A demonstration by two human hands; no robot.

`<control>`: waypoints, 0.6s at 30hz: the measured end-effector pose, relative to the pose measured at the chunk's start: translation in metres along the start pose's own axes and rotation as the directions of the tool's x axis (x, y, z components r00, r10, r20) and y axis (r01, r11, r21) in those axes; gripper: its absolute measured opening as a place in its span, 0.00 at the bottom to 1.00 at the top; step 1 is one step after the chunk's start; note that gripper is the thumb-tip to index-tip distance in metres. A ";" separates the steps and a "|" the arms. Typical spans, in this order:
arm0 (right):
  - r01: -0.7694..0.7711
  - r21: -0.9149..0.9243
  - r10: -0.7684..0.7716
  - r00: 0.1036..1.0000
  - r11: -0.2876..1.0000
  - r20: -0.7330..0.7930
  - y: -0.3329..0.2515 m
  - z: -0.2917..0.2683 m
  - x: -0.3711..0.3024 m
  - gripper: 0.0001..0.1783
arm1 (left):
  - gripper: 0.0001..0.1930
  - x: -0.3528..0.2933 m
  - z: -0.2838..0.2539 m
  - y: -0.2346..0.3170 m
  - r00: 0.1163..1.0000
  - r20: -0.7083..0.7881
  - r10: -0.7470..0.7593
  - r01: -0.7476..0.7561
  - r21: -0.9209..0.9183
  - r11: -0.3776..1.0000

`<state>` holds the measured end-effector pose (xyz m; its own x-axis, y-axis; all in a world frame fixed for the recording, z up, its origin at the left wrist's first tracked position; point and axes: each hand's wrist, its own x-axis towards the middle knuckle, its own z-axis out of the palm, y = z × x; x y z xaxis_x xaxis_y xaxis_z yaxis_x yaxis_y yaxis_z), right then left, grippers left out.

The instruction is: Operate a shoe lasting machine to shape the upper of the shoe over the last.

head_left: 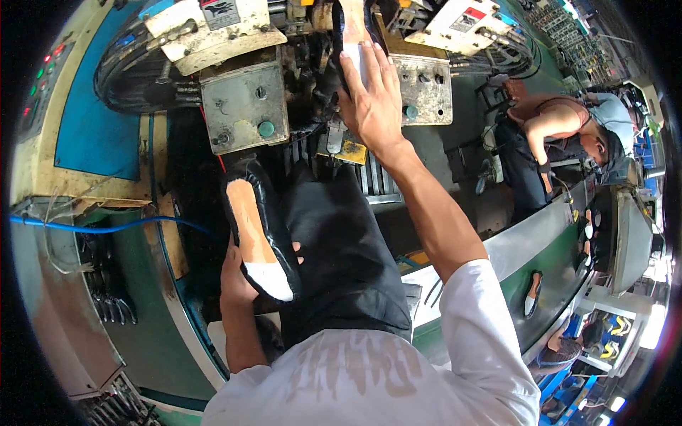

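Note:
My left hand (236, 275) is wrapped round a black shoe upper on a last (250, 220), held sole side up beside my left thigh. Its underside shows a tan insole with a white patch at the end nearer me. At the top of the view, a second black shoe (353, 23) with a similar tan and white underside sits in the machine (312, 64). My right hand (371, 99) lies over its white part with the fingers stretched out. The far end of that shoe is cut off by the picture's edge.
Two grey control boxes with green buttons (266, 129) flank the machine. A blue hose (106, 228) crosses on the left. To the right, a green conveyor (511, 302) carries several shoes, and a person (561, 128) bends beside it. Another person (565, 355) is farther down.

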<state>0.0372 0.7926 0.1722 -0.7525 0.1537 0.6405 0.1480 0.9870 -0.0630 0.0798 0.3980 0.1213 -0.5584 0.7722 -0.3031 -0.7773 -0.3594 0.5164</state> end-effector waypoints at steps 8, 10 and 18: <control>0.024 -0.012 -0.025 0.993 1.000 -0.111 0.025 0.036 0.059 0.32 | 0.43 0.031 0.022 -0.025 0.981 -0.153 -0.118 0.126 0.044 0.991; 0.043 0.007 -0.040 0.971 0.999 -0.235 0.039 0.052 0.079 0.30 | 0.41 0.039 0.025 -0.027 0.957 -0.227 -0.182 0.198 0.049 0.979; -0.008 -0.477 -0.023 0.998 0.879 -0.059 0.080 0.055 0.126 0.31 | 0.43 0.078 0.024 -0.032 0.933 -0.280 -0.228 0.275 0.143 0.951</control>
<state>-0.0806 0.8935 0.2059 -0.7162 0.1279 0.6861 0.4422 0.8437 0.3044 0.0678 0.4827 0.1007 -0.4249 0.6554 -0.6244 -0.8513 -0.0547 0.5219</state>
